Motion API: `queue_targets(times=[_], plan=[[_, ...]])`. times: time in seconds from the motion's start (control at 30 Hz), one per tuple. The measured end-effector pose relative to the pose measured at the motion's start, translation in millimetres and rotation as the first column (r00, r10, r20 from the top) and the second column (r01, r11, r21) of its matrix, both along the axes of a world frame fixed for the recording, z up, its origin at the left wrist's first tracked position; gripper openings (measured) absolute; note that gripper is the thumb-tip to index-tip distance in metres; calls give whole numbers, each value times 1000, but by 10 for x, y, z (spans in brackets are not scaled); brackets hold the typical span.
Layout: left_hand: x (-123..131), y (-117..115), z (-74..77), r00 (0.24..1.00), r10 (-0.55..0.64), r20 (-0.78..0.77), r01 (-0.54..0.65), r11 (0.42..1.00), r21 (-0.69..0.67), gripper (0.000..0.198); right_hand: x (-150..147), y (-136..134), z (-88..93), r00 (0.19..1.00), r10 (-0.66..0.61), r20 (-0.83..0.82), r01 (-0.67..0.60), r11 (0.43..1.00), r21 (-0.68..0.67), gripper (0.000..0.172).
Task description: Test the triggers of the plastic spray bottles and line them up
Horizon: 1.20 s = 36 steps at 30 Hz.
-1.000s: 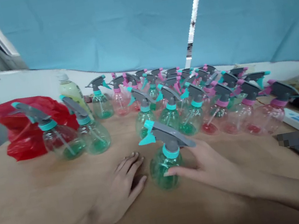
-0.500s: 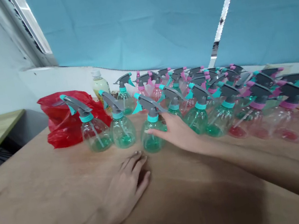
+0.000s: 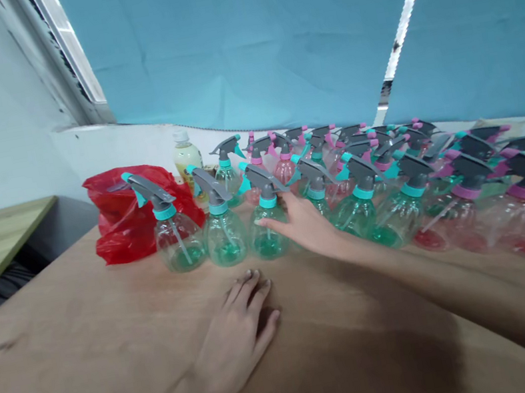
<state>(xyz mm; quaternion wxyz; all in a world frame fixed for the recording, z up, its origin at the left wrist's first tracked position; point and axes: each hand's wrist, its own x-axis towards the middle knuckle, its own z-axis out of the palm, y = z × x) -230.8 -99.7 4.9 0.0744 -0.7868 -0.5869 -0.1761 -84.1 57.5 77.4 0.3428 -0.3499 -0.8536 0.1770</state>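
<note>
While right grip point(image 3: 308, 223) clasps green sprayer point(image 3: 268, 203), sideways drift could topple neighbour bottle point(image 3: 315, 193) beside it; left grip point(image 3: 236, 333) empty

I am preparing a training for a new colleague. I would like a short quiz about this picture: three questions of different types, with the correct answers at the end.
1. What is the right hand holding?
2. True or false: the left hand grips the white-capped bottle.
3. On the leftmost spray bottle, partly in front of the red bag, the collar is: A) pink; B) turquoise; C) white.

Key:
1. A green spray bottle.
2. False; it rests on the table.
3. B.
</note>
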Motion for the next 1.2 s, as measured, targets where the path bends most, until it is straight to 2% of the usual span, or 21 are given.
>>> queue_targets(times=[0.13, 0.23, 0.33, 0.4, 0.5, 0.57, 0.63, 0.8, 1.07, 1.2], plan=[[-1, 4, -9, 1000, 5, -11, -5, 1000, 2, 41, 2, -40, 33, 1000, -1, 27, 2, 1000, -31, 59], [-7, 5, -7, 1000, 3, -18, -3, 1000, -4, 42, 146, -158, 66, 999, 8, 34, -6, 999, -41, 64], [-18, 6, -15, 1000, 1, -7, -1, 1000, 6, 40, 449, -291, 78, 998, 33, -52, -31, 999, 29, 54], [-24, 10, -25, 1000, -1, -3, 1, 1000, 16, 40, 685, -332, 66, 996, -31, -89, 34, 999, 22, 40], [-25, 24, -39, 1000, -14, -6, 14, 999, 31, 41, 958, -294, 30, 982, -111, -154, 109, 994, -24, 34], [-23, 36, -43, 1000, -21, -13, 22, 999, 43, 41, 1034, -231, 6, 976, -135, -172, 129, 991, -45, 32], [-21, 47, -42, 999, -21, -26, 22, 998, 51, 41, 1025, -167, -13, 977, -152, -151, 146, 988, -54, 35], [-20, 54, -42, 999, -13, -42, 15, 999, 49, 43, 828, -43, -44, 970, -231, -75, 231, 973, -2, 56], [-34, 53, -45, 1000, 0, 2, 0, 1000, 21, 42, 597, 152, -62, 955, -287, -72, 283, 957, -59, 67], [-47, 61, -45, 999, 2, 33, -3, 1000, 12, 41, 539, 207, -65, 955, -289, -71, 285, 957, -56, 63]])
